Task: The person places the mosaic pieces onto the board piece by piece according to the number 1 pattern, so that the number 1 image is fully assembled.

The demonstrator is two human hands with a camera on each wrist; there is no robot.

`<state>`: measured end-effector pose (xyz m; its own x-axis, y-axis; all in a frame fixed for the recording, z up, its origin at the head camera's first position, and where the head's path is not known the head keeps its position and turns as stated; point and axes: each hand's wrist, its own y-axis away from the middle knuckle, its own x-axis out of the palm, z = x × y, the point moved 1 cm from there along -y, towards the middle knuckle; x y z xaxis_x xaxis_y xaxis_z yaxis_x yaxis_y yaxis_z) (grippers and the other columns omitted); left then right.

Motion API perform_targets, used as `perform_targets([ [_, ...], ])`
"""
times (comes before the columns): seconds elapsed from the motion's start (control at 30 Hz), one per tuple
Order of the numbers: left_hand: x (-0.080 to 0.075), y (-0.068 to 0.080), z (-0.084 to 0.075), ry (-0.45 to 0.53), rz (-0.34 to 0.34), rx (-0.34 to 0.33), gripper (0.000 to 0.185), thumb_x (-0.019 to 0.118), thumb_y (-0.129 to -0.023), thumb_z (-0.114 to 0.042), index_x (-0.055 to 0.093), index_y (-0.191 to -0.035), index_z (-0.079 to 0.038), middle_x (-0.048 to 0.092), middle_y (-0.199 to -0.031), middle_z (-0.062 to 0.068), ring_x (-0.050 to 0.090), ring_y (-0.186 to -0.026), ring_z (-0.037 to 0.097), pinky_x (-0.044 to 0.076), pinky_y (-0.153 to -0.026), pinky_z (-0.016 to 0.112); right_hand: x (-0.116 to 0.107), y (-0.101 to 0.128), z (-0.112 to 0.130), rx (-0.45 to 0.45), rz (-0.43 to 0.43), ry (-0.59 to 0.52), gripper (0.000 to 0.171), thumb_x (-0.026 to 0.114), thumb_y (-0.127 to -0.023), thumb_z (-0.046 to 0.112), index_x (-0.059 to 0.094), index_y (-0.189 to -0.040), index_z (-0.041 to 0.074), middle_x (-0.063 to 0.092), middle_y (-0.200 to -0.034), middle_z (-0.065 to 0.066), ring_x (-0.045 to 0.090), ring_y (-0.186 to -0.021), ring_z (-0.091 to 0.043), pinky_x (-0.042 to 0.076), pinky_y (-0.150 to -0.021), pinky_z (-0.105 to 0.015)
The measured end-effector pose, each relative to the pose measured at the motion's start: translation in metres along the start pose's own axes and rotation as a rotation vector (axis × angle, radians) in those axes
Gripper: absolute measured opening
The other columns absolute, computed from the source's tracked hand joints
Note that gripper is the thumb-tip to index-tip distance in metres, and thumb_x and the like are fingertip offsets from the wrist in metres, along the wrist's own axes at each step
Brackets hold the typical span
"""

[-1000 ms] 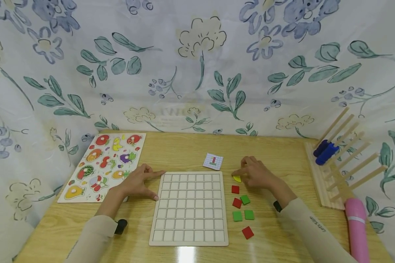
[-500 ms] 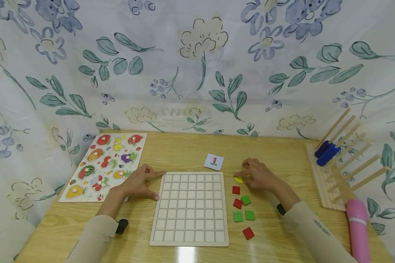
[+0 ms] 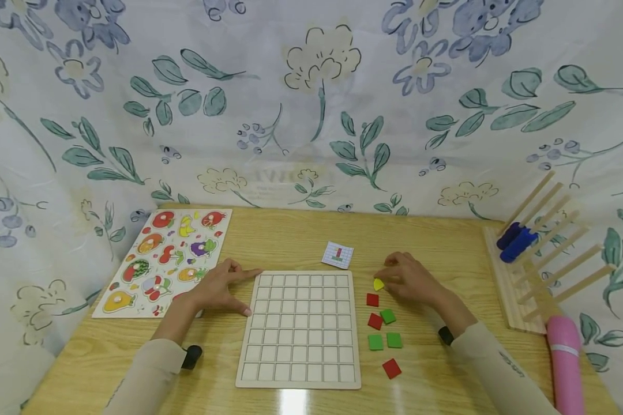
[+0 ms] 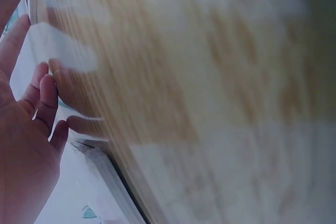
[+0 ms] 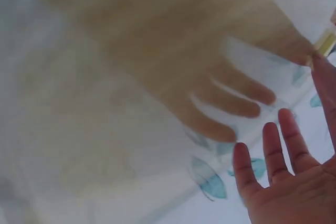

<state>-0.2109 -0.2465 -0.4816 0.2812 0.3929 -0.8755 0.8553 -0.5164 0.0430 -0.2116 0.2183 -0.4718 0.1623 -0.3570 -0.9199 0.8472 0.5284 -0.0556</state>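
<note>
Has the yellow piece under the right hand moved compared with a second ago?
Yes. The yellow piece, pinched by the right hand, now tilts up off the table, shifted slightly right, away from the grid board.

Both arms wear long beige sleeves, each with a small black device strapped at the wrist.

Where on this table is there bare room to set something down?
Bare wood lies behind the grid board, between the fruit puzzle and the small card, and between the right hand and the peg rack. It is crowded right of the board, around the red and green tiles.
</note>
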Motion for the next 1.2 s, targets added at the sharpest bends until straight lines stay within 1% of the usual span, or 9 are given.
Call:
perform_targets([
  [0.1, 0.0, 0.001, 0.0, 0.006, 0.002, -0.003, 0.093, 0.089, -0.061, -0.056, 0.056, -0.142, -0.024, 0.039, -0.101, 0.003, 0.033, -0.087, 0.016, 0.03, -0.075, 0.031, 0.002, 0.002, -0.002, 0.007, -0.033, -0.041, 0.024, 0.076, -0.085, 0.011, 0.077, -0.109, 0.008, 0.059, -0.117, -0.018, 0.051, -0.111, -0.034, 0.042, -0.096, -0.054],
  [0.3, -0.001, 0.005, -0.001, 0.029, -0.005, -0.009, 0.093, 0.09, -0.061, -0.052, 0.057, -0.142, -0.022, 0.038, -0.1, 0.003, 0.033, -0.088, 0.017, 0.029, -0.076, 0.032, 0.004, 0.003, 0.003, -0.002, -0.088, -0.06, 0.019, 0.08, -0.08, 0.01, 0.077, -0.097, 0.002, 0.059, -0.107, -0.012, 0.051, -0.103, -0.03, 0.043, -0.092, -0.05],
  [0.47, -0.001, 0.007, -0.002, 0.061, 0.01, -0.032, 0.093, 0.09, -0.061, -0.05, 0.056, -0.143, -0.022, 0.037, -0.102, 0.004, 0.031, -0.09, 0.018, 0.025, -0.078, 0.034, 0.006, 0.001, 0.011, 0.006, -0.107, -0.066, 0.018, 0.082, -0.078, 0.011, 0.075, -0.092, 0.002, 0.057, -0.106, -0.012, 0.049, -0.102, -0.029, 0.044, -0.092, -0.05],
  [0.57, 0.0, 0.006, -0.003, 0.082, 0.019, -0.05, 0.093, 0.091, -0.061, -0.05, 0.055, -0.143, -0.024, 0.036, -0.103, 0.004, 0.03, -0.091, 0.019, 0.025, -0.078, 0.036, 0.008, 0.0, 0.015, 0.029, -0.116, -0.106, 0.019, 0.083, -0.078, 0.013, 0.073, -0.092, 0.005, 0.055, -0.108, -0.012, 0.048, -0.106, -0.03, 0.044, -0.093, -0.05],
  [0.67, 0.001, 0.003, -0.003, 0.096, 0.025, -0.06, 0.093, 0.091, -0.061, -0.05, 0.055, -0.144, -0.025, 0.036, -0.103, 0.005, 0.03, -0.091, 0.019, 0.024, -0.078, 0.036, 0.009, -0.003, 0.023, 0.037, -0.128, -0.178, 0.019, 0.082, -0.078, 0.013, 0.072, -0.092, 0.006, 0.054, -0.11, -0.012, 0.047, -0.109, -0.03, 0.044, -0.094, -0.051],
  [0.8, 0.002, 0.001, -0.004, 0.097, 0.026, -0.058, 0.093, 0.091, -0.061, -0.05, 0.055, -0.144, -0.026, 0.036, -0.103, 0.005, 0.03, -0.09, 0.019, 0.024, -0.078, 0.036, 0.008, -0.01, 0.038, 0.01, -0.129, -0.253, 0.017, 0.08, -0.079, 0.011, 0.071, -0.092, 0.006, 0.052, -0.111, -0.011, 0.045, -0.11, -0.03, 0.044, -0.094, -0.051],
  [0.87, 0.003, 0.001, -0.004, 0.097, 0.031, -0.064, 0.093, 0.09, -0.061, -0.05, 0.054, -0.144, -0.026, 0.036, -0.103, 0.005, 0.03, -0.091, 0.019, 0.024, -0.078, 0.037, 0.008, -0.015, 0.044, 0.003, -0.12, -0.272, 0.017, 0.08, -0.079, 0.011, 0.071, -0.092, 0.006, 0.052, -0.111, -0.011, 0.045, -0.111, -0.03, 0.043, -0.094, -0.051],
  [1.07, 0.003, 0.001, -0.004, 0.102, 0.046, -0.077, 0.094, 0.09, -0.062, -0.051, 0.053, -0.145, -0.027, 0.034, -0.104, 0.004, 0.03, -0.093, 0.02, 0.024, -0.08, 0.037, 0.01, -0.027, 0.057, -0.002, -0.101, -0.276, 0.017, 0.081, -0.079, 0.011, 0.07, -0.091, 0.008, 0.052, -0.114, -0.012, 0.045, -0.114, -0.03, 0.042, -0.096, -0.051],
  [1.2, 0.004, 0.002, -0.003, 0.102, 0.043, -0.08, 0.094, 0.09, -0.062, -0.051, 0.053, -0.145, -0.028, 0.034, -0.105, 0.004, 0.03, -0.094, 0.021, 0.025, -0.081, 0.038, 0.012, -0.033, 0.065, -0.01, -0.089, -0.297, 0.015, 0.079, -0.078, 0.01, 0.07, -0.091, 0.008, 0.052, -0.114, -0.012, 0.044, -0.113, -0.029, 0.042, -0.096, -0.05],
])
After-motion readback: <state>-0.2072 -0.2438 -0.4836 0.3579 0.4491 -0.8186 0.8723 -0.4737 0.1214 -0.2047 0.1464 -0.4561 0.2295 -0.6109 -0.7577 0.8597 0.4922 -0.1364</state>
